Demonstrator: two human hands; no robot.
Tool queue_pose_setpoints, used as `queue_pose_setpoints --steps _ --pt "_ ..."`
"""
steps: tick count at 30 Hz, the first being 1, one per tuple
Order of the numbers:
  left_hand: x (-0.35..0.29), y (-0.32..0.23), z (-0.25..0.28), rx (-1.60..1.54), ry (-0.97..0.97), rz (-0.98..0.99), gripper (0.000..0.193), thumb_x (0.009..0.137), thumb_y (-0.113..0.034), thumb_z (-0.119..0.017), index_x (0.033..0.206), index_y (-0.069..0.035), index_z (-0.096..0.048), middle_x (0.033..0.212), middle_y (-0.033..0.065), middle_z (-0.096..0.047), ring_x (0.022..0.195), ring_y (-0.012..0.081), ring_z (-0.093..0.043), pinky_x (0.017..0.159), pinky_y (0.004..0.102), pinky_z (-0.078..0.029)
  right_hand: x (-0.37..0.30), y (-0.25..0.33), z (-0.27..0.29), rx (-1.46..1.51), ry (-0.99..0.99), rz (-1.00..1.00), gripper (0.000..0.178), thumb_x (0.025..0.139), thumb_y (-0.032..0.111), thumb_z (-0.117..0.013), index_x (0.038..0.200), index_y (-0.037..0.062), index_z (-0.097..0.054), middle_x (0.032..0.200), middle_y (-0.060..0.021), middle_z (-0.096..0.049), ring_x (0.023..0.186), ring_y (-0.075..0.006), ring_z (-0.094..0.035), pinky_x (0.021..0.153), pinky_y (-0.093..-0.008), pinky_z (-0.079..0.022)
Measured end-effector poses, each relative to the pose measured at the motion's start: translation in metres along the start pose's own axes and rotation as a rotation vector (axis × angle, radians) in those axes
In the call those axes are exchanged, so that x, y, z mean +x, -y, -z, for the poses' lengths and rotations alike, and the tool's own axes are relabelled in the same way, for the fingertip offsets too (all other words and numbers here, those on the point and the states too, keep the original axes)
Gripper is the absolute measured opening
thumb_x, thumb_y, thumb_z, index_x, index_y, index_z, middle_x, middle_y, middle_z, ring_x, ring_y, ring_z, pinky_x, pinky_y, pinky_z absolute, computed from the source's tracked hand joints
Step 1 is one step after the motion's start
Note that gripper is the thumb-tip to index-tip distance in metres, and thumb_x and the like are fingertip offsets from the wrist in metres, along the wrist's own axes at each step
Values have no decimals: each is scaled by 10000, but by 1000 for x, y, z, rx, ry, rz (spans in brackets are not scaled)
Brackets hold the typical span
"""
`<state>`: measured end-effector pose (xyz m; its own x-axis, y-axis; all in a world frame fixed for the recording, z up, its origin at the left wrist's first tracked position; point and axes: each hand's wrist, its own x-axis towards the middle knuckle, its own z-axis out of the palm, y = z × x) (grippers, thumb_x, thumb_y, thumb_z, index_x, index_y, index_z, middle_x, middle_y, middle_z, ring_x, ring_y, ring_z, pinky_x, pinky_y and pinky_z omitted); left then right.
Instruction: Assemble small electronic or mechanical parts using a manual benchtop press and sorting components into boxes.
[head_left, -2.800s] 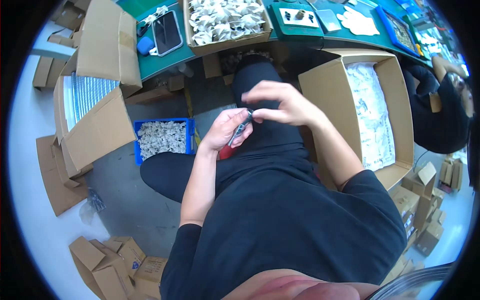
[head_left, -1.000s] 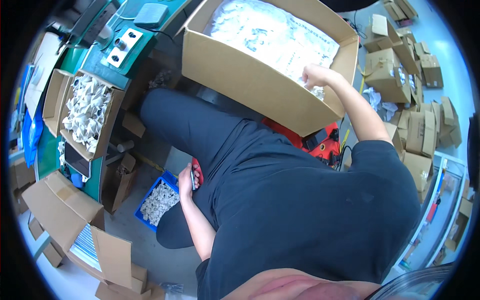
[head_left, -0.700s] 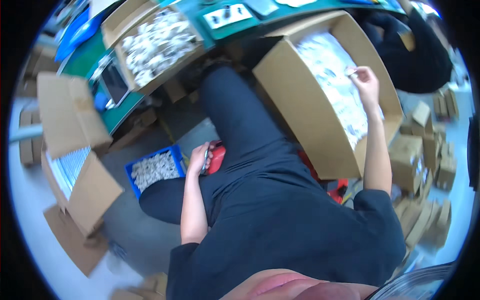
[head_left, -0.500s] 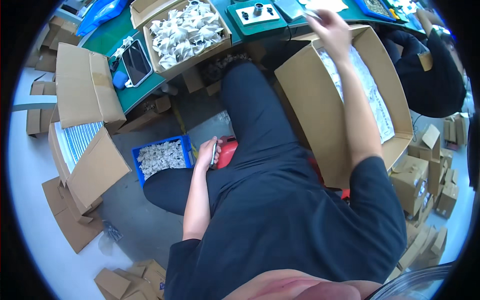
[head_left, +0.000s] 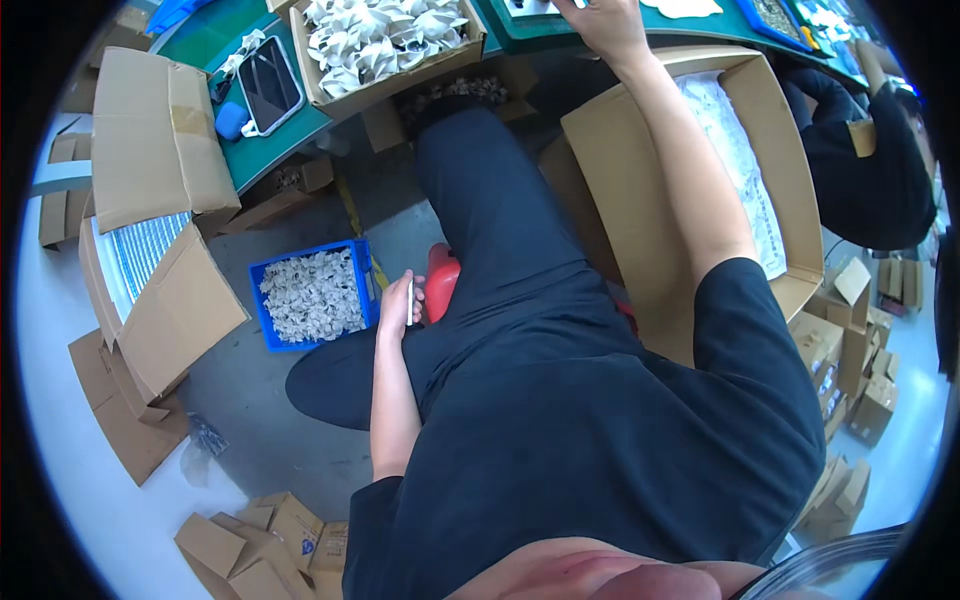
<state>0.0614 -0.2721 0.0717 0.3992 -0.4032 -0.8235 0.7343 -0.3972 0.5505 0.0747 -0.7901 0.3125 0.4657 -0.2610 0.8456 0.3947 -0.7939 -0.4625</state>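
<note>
left fingers (head_left: 419, 294) hold a slim, pale tool (head_left: 410, 302); right fingers (head_left: 577, 12): cannot tell their hold.

Left forearm (head_left: 396, 410) directed forward, held low; left hand (head_left: 398, 305) with fingers (head_left: 418, 296) curled inward. Right arm (head_left: 692, 155) extended farther forward, elbow slightly bent; right hand (head_left: 612, 28) at the upper edge, its fingers partly cut off.

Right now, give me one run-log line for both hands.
left hand: holds slim object | right hand: over green table, grip unclear | blue bin: holds pale parts
</note>
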Motion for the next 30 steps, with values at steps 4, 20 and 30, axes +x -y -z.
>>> queue_pose_setpoints --steps 4,20,30 --pt "8 0 3 33 -2 23 408 1056 -397 -504 1111 -18 -642 669 8 -577 441 84 -503 362 250 -394 15 13 9 -487 233 342 186 840 121 -765 1010 46 -768 1029 -148 -715 989 -316 -672 829 -367 -548" --pt "35 -22 -10 -49 -28 -16 445 1052 -426 -494 1116 -13 -646 709 28 -595 479 119 -517 414 286 -446 30 -169 15 -340 364 -146 252 847 141 -574 982 43 -762 935 -222 -719 881 -352 -709 754 -451 -543" --pt "29 -23 2 -386 35 238 490 1050 -487 -466 1196 -41 -607 714 11 -572 480 108 -451 426 249 -389 3 9 11 -248 317 -227 336 864 142 -751 1196 93 -732 1114 -124 -710 1085 -230 -666 975 -329 -492"
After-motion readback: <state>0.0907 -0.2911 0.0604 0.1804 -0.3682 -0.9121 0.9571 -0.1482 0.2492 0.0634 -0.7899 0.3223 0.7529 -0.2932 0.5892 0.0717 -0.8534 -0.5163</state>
